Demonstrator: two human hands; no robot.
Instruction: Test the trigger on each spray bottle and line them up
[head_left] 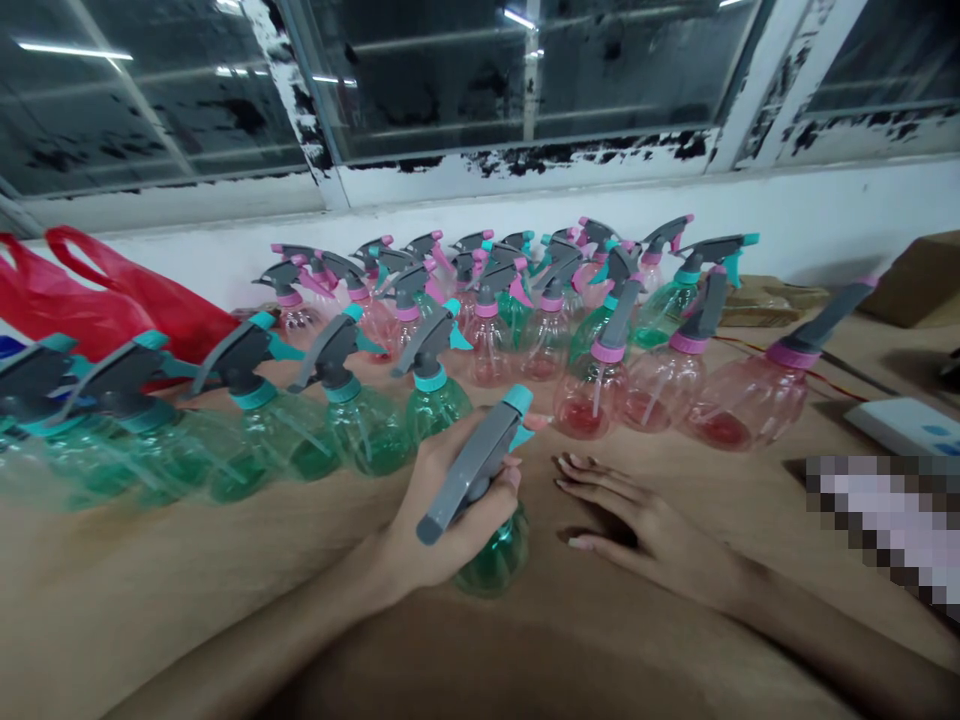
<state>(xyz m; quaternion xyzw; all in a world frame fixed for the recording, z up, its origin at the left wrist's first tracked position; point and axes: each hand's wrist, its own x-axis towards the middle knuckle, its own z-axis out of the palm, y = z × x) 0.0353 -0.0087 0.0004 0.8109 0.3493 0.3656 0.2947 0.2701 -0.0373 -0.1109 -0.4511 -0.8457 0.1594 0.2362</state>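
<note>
My left hand [442, 500] is wrapped round the neck of a green spray bottle [495, 560] with a grey and teal trigger head. That bottle stands on the wooden table, its nozzle pointing away from me. To its right, my right hand [637, 510] rests on the tabletop with the fingers stretched out and nothing in them. A row of green spray bottles [367, 425] reaches to the left just beyond my left hand. Pink spray bottles [592, 395] with grey heads stand beyond my right hand.
More pink and green bottles crowd toward the white wall [795, 210] under the windows. A red plastic bag [112, 310] lies at the back left. Cardboard boxes [919, 280], thin wires and a white power strip [911, 425] are at the right. A blurred patch covers the right edge.
</note>
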